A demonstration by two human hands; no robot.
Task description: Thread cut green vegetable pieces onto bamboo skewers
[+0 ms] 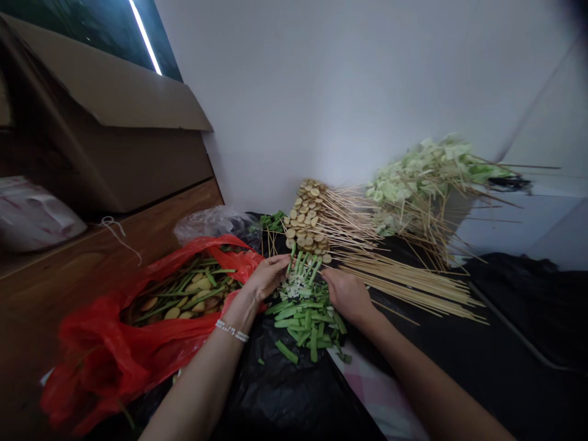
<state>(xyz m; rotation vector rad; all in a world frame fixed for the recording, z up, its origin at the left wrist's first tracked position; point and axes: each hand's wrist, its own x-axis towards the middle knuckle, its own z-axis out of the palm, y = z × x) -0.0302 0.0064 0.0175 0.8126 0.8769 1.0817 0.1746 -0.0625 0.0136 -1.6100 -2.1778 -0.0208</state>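
Cut green vegetable pieces [307, 321] lie in a pile on black plastic [285, 398] between my forearms. My left hand [269, 277], with a beaded bracelet at the wrist, pinches a green piece [292, 257] at the top of the pile. Across from it my right hand [346, 294] is closed round a thin wooden skewer [331, 268] that points left at a row of green pieces. Just beyond both hands, sliced round pieces on skewers [305, 214] are stacked. Loose bare skewers [413, 285] spread out to the right of my right hand.
On the left, a red plastic bag [110, 331] holds stems and slices. Clear plastic [215, 223] lies behind it. Skewered pale leaves [422, 171] are heaped at the back right, against the wall [298, 92]. A cardboard box [138, 159] stands at the back left.
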